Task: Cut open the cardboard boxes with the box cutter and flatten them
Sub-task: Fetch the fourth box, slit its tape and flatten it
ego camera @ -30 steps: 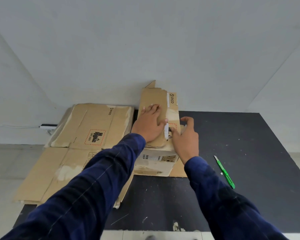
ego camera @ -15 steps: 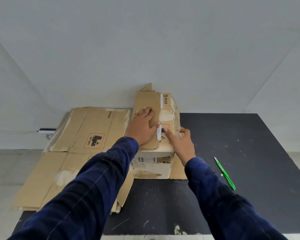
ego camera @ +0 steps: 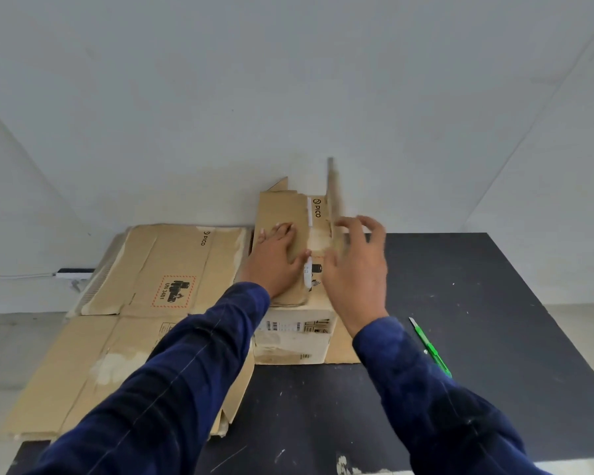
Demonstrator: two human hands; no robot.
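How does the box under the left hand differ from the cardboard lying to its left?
The box stands three-dimensional, with one flap raised upright; the flattened cardboard lies flat. The left hand presses on the box; no hand touches the flattened cardboard. Both are brown and printed PICO.

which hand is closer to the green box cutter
Right. The right hand hangs beside the raised flap, left of the box cutter; the left hand lies flat on the box top, farther left.
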